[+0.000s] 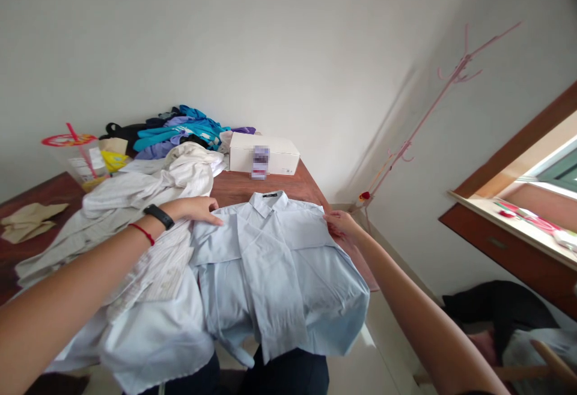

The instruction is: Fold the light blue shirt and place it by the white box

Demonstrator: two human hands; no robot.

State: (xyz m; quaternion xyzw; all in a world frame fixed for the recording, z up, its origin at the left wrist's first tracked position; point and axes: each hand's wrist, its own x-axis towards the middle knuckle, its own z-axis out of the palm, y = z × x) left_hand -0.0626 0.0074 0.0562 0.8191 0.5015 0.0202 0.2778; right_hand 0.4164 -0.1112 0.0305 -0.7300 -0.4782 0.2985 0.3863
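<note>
A pale blue collared shirt (279,263) lies spread at the front of the table, collar away from me. One sleeve is laid down across its middle, and the lower part hangs over the near edge. My left hand (198,208) has its fingers and thumb closed at the left shoulder edge, a black band on the wrist. At the opposite shoulder, my right hand (341,224) pinches the shirt's edge between thumb and fingers. Beside the shirt on the left is a heap of white striped clothes (148,196), partly under my left forearm.
A white box (264,153) stands behind the shirt on the wooden table (229,186). Blue and purple clothes (184,130) are piled by the wall, near a plastic cup (83,160) with a red straw. A pink coat rack (433,106) leans in view at right.
</note>
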